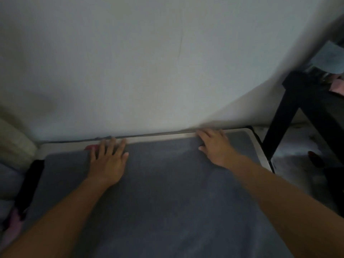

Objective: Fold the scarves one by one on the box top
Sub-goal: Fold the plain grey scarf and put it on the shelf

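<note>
head view: a grey scarf (167,192) lies spread flat over the box top (160,139), reaching nearly to its far rim. the left hand (108,161) presses flat on the scarf's far edge, grip released. the right hand (214,146) seems to pinch that same edge, though blur makes it uncertain. judging by this, folding has barely begun; other cloths (11,222) lie left of the box.

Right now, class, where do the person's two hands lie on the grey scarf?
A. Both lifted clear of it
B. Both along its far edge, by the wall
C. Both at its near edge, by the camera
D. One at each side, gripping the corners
B: the left hand and the right hand both lie flat, fingers spread, at the far edge of the scarf, next to the wall.
</note>
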